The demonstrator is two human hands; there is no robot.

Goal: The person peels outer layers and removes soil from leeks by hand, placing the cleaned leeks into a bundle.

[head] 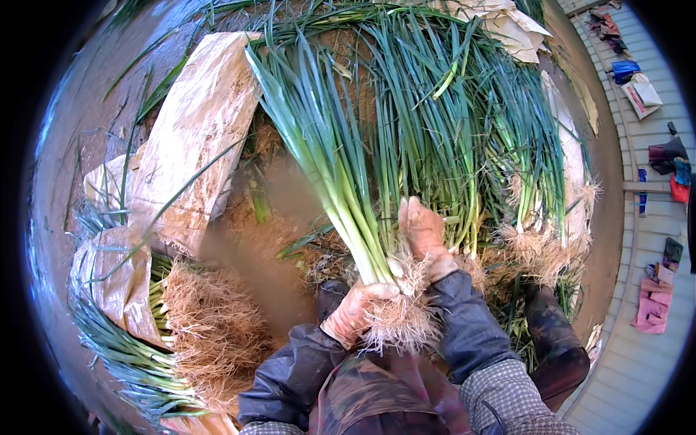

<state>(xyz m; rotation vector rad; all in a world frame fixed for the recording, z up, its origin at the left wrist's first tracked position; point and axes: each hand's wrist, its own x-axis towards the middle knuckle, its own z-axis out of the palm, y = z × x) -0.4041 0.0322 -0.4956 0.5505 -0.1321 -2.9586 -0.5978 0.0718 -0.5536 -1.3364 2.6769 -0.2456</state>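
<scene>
My left hand [361, 312], in a soiled glove, is closed around the lower stalks of a bunch of green onions [348, 223]. The bunch tilts up and left, its pale stringy roots [405, 326] hanging below the fist. My right hand [427, 236], also gloved, is just right of the bunch with its fingers pointing away from me. Roots and a white stalk base [396, 267] lie against its palm side; whether it grips them is hidden. Beyond it, a row of loose green onions [429, 136] lies on the ground.
A stacked pile of green onions [212, 331] lies at the left, roots towards me, partly under a woven plastic sack [114, 277]. Another sack [190, 136] is spread further off. More onions [535, 163] lie at the right. Rags [652, 304] and bags [641, 95] lie along the white panelled surface.
</scene>
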